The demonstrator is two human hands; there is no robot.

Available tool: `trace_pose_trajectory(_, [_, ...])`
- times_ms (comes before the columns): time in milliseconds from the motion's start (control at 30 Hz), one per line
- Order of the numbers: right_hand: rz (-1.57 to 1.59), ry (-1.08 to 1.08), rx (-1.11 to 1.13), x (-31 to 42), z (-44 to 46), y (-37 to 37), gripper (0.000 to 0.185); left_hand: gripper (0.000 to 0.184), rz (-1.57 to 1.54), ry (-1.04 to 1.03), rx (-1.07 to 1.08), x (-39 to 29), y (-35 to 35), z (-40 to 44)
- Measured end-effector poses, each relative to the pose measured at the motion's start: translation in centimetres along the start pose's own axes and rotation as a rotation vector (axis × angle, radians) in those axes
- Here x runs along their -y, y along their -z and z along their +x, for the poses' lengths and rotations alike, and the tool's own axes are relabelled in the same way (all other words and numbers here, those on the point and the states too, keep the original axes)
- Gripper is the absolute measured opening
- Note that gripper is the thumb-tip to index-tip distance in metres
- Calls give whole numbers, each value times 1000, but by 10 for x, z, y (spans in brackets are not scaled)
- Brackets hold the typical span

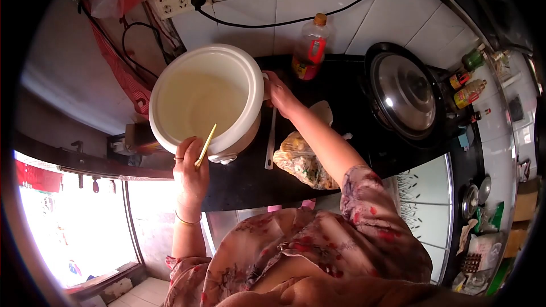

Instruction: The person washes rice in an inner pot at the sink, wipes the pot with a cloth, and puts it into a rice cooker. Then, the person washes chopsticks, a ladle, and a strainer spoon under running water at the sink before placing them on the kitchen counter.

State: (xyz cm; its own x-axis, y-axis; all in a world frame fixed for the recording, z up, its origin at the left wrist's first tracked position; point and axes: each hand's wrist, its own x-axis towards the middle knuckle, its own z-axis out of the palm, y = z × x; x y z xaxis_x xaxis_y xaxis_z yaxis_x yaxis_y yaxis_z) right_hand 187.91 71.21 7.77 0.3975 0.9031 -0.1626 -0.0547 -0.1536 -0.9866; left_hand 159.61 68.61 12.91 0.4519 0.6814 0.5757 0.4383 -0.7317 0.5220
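A large cream-coloured electric cooker pot (196, 94) is tilted toward me at the left of the counter, and its pale inside shows no clear contents. My right hand (278, 94) is closed around the handle on the pot's right side. At the near rim is my left hand (190, 170), its fingers closed on a thin yellow stick (206, 145) that points up past the rim. Whether the left fingertips also press on the rim, I cannot tell. A control knob (223, 159) shows low on the pot's front.
A clear plastic bag of food (304, 159) lies on the black counter (242, 187) beside a long-handled utensil (271, 142). Behind stands an orange-capped bottle (311, 45). A lidded wok (404, 94) is at the right. A black cord runs from the socket strip (181, 0) along the wall.
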Motion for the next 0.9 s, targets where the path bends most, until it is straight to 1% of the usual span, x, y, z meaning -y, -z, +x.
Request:
trace_pose_trajectory(67, [-37,238,-43,-18,15,-3,37,27,-24,5,-2,-1,0,1])
trace_pose_trajectory(167, [-143,220,-71,-33,46,5,34,29,-13,-10,12,0,-1,-1])
trace_pose_trajectory(200, [-147,161,-81,-30,52,6,32,29,-5,-15,18,0,-1,-1])
trace_pose_trajectory(300, [-456,342,-232,-18,34,2,31,31,30,-55,10,3,-5,-1])
trace_pose_trajectory(333, [-442,330,-229,-12,20,-2,27,31,34,-61,8,3,-7,-1])
trace_pose_trajectory(433, [-440,607,-302,-21,-6,-9,30,31,39,-56,23,1,-6,-2])
trace_pose_trajectory(567, [-472,627,-228,-22,-50,-6,36,31,27,-53,21,1,-7,-3])
trace_pose_trajectory(600, [-443,588,-161,-32,-57,-4,37,32,27,-50,24,0,-6,-2])
trace_pose_trajectory(700, [-513,581,3,-47,-100,2,33,32,35,-45,23,-2,-4,-2])
trace_pose_trajectory(767, [-488,543,17,-59,-125,-5,28,31,46,-45,15,-1,-4,-3])
trace_pose_trajectory(800, [-616,556,5,-62,-133,-9,27,30,5,-7,-6,1,-6,-5])
trace_pose_trajectory(833, [-698,571,76,-71,-135,-11,23,33,-14,4,12,1,-5,-6])
trace_pose_trajectory(900, [-1139,458,120,-73,-138,-24,20,39,-8,12,-44,-6,-1,-11])
